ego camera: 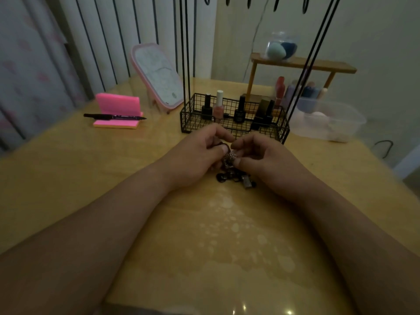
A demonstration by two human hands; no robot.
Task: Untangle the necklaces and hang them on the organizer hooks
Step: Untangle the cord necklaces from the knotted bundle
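Untangling step: my left hand (195, 155) and right hand (261, 158) both pinch the knotted necklaces (231, 170), which are partly lifted off the bench (102, 183). Next, I judge, one strand needs teasing free before the organizer hooks (249, 3).

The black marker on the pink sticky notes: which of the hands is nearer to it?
Left. The left hand lies right of the black marker, nearer the person; the right hand lies even farther right, beyond the left one. Both pinch the tangled necklaces.
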